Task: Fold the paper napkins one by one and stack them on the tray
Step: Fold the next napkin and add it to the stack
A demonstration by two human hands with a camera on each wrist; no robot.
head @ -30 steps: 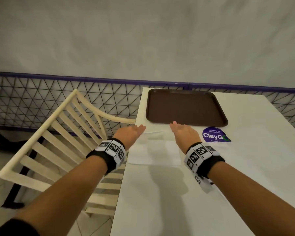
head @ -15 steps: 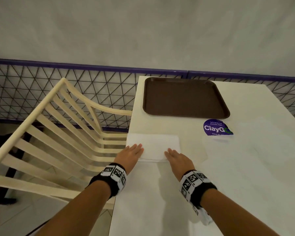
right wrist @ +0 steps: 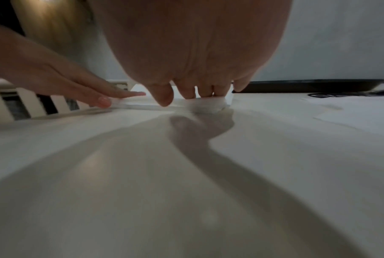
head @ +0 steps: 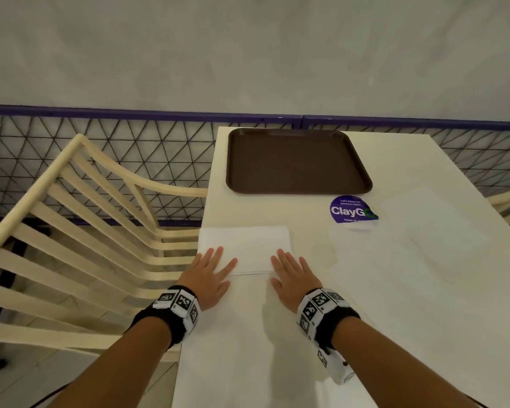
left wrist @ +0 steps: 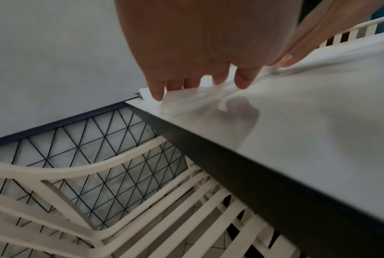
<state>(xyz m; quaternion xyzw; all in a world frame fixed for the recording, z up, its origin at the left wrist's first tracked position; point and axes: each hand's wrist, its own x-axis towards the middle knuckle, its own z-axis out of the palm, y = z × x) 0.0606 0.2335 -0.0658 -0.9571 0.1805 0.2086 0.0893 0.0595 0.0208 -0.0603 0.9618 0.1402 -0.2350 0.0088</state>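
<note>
Head view: both hands lie flat on a folded napkin [head: 245, 248] at the near left edge of the counter [head: 395, 290].
Left hand [head: 208, 275]: fingers straight and spread, pressing the napkin's near left corner, gripping nothing.
Right hand [head: 292, 275]: fingers straight, pressing the near right corner, gripping nothing.
Napkin: lies on the counter well short of the brown tray [head: 298, 184], which carries nothing yet.
Other napkins: more white sheets seem to lie flat to the right, near the purple sticker [head: 351, 210]; hard to make out.
Doing it well: I'd run both palms outward along the fold to crease it sharp, keeping the edges matched, before any further fold or lifting it to the tray.
Change: a second ago the hands reached up by the tray's near rim with the sheet open; now they are drawn back and the napkin is doubled over.
</note>
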